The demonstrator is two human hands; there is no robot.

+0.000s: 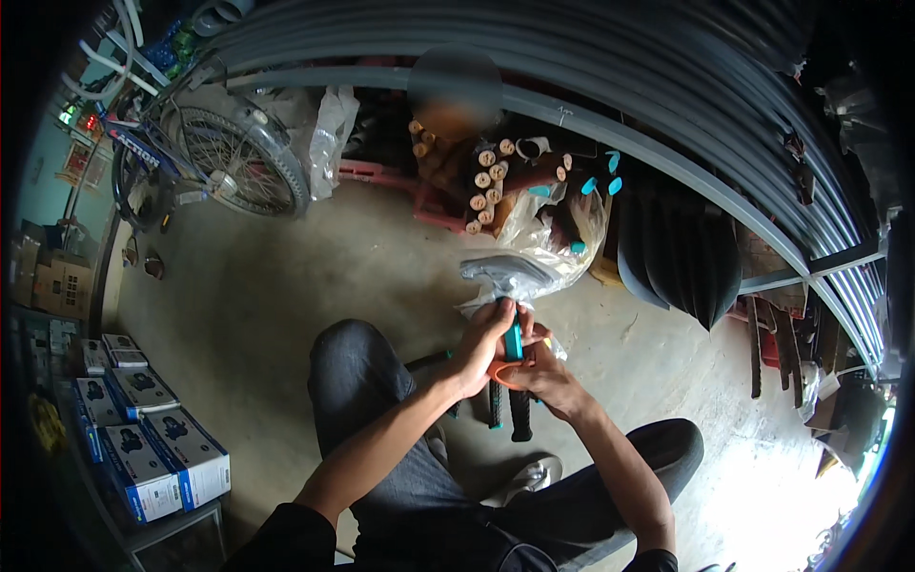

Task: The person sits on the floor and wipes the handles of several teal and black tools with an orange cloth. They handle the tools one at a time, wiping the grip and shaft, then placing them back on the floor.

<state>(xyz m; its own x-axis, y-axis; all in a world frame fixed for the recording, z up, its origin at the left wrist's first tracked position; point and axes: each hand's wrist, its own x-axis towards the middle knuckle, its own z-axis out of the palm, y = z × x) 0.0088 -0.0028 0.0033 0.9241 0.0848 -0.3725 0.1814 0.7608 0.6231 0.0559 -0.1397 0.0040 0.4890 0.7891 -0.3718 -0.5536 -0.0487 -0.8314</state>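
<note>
Over the floor in front of my knees is a bundle of tools with dark curved heads (pixel 510 270) wrapped in clear plastic. A teal shaft (pixel 514 340) runs down from the heads, and black textured grips (pixel 520 418) hang below my hands. My left hand (pixel 484 341) is closed round the teal shaft just under the plastic. Against the shaft's lower part, my right hand (pixel 551 378) is closed on an orange loop (pixel 509 374) that looks like a scissors handle. My fingers hide the rest of it.
Wooden handles with pale round ends (pixel 484 179) and a plastic bag of teal-ended tools (pixel 562 224) lie ahead. Dark shovel blades (pixel 681 262) stand right, below racked metal pipes (pixel 610 76). A bicycle (pixel 224 157) stands far left, boxes (pixel 157 429) near left.
</note>
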